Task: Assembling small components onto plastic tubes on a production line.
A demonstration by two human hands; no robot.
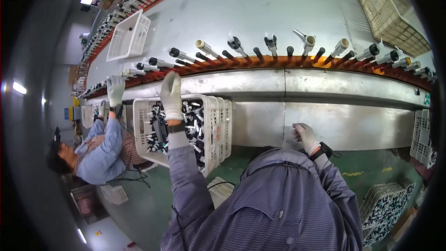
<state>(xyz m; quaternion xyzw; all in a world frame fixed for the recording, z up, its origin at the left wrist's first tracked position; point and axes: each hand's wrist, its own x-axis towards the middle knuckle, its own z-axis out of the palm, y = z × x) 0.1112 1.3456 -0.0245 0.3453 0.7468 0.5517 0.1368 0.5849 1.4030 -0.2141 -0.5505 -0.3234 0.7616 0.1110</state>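
Note:
My left hand [171, 94], in a white glove, is raised over a white plastic crate [218, 130] full of small black and white parts [193, 116]. Its fingers are drawn together close to the orange rail, just below the upright holders; anything between them is too small to make out. My right hand [304, 135], gloved too, hangs in front of the metal side panel with its fingers curled in. Whatever it may hold is hidden. Along the rail stand black and light tubular pieces [235, 44] on dark pegs [258, 55], several with clear tips.
A co-worker [102, 151] in a blue top sits at left, one gloved hand [115, 89] raised to the line. A white tray [128, 37] and a beige basket [392, 16] rest on the metal table [269, 9]. Filled crates [388, 209] are stacked on the floor at lower right.

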